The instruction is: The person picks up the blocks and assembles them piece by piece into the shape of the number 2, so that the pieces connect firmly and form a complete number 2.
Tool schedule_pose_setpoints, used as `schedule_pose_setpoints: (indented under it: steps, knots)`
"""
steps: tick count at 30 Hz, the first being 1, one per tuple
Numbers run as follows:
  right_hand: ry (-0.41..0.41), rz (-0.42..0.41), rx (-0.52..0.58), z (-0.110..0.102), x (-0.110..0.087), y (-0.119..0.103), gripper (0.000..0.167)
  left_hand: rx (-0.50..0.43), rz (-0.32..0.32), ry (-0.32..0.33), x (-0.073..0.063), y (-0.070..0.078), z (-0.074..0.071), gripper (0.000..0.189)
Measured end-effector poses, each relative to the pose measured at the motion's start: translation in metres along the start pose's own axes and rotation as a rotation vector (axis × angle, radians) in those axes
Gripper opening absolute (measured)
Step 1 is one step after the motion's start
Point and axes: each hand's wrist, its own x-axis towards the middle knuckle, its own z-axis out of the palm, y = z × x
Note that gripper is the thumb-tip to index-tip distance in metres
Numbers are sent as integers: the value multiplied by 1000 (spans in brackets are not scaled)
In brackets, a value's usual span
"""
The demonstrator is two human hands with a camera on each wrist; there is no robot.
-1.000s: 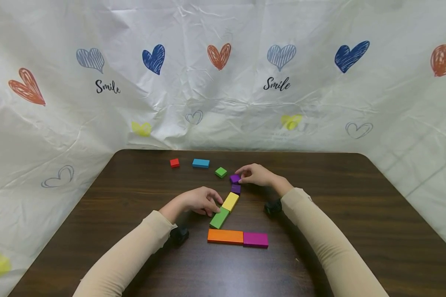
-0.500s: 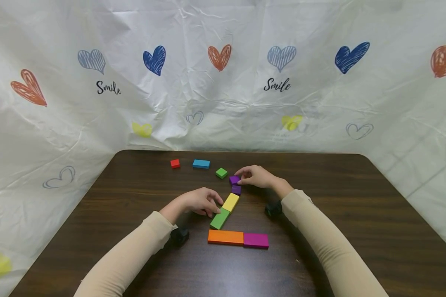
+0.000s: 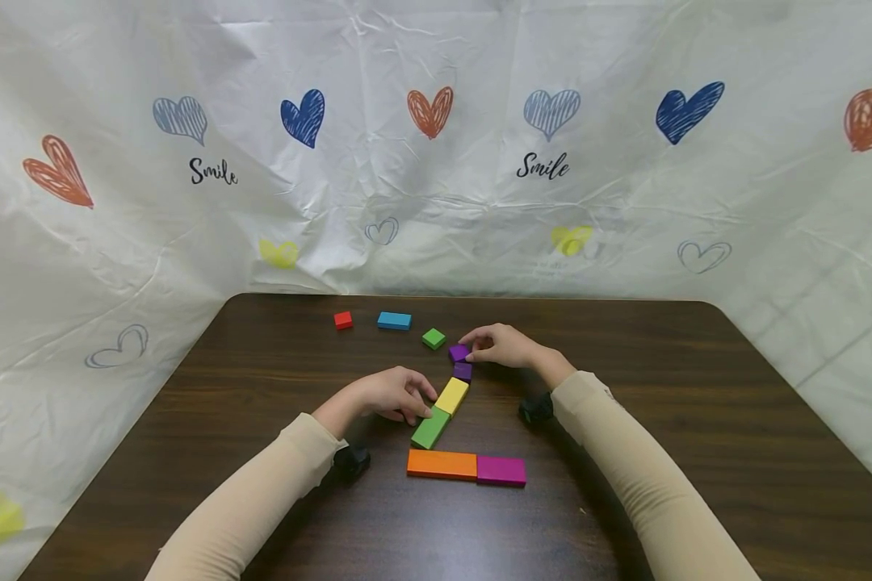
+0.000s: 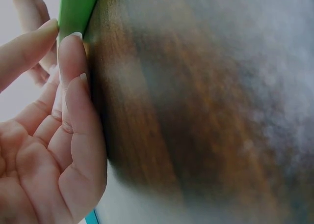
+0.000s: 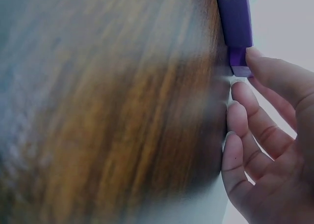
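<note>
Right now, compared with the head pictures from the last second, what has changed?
Almost nothing: the far purple block may have been nudged slightly left, but the shift is too small to be sure. Nothing was taken hold of or let go: the right hand still pinches that block, and the left hand still touches the long green block. The other blocks stayed put.

Purple block point(image 3: 457, 353), green block point(image 3: 430, 429), brown-streaked table point(image 3: 661, 387)

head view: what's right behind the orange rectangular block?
The green rectangular block, slanting away, the yellow rectangular block beyond it. The dark wood-grain table directly under the orange block is covered.
</note>
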Motion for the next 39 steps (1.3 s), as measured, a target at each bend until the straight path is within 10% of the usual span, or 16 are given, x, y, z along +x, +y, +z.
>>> schedule_pose_setpoints:
  steps: [39]
  knots:
    - [-23, -18, 33, 1, 0, 4, 36, 9, 3, -4, 1, -2, -1, 25]
